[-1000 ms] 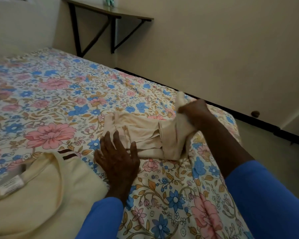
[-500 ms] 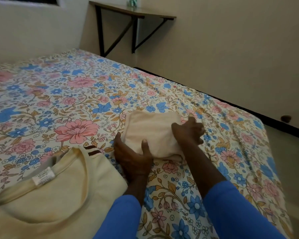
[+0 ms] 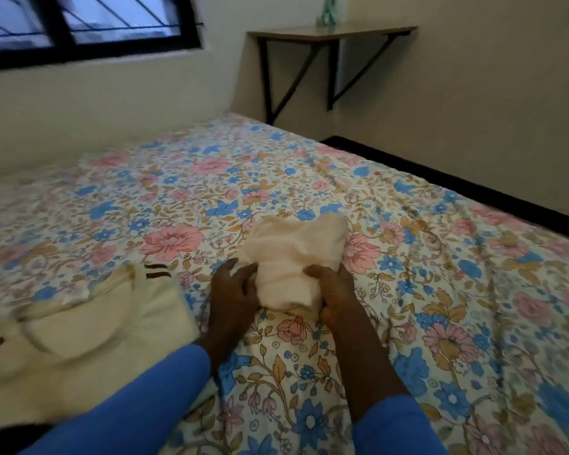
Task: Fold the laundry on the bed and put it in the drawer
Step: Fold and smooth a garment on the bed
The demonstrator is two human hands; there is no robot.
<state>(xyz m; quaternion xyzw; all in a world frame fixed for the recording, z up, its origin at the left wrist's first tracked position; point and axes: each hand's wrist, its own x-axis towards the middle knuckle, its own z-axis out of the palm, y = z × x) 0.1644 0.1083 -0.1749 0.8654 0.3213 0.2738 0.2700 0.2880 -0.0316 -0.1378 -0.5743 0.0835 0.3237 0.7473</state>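
Both hands have shifted since half a second ago. The right hand (image 3: pixel 335 297) came off the top of the small folded cream cloth bundle (image 3: pixel 296 254) to its near right side, and the left hand (image 3: pixel 232 290) went from the near left corner to the near left side. The bundle's near end looks squeezed narrower than before, with the far end flaring wider. The view also tipped up, so the dark-framed barred window (image 3: pixel 79 24) is now in shot.

State now: left hand cupped against the bundle's left flank, thumb up. Right hand curled round the right flank. Both are grasping the bundle, one per side. Can't tell if it's clear of the sheet or resting on it.

Bundle is over the bed with the blue-and-pink floral sheet (image 3: pixel 440 290), roughly mid-width, nearer the near edge than the far one. A large cream shirt with brown stripes on its trim (image 3: pixel 96 323) lies towards the bed's near left corner, just beside my left forearm and apart from the bundle. Blue sleeves (image 3: pixel 145 405) on both arms.

Wooden wall shelf on black brackets (image 3: pixel 332 31) beyond the bed's far right corner.
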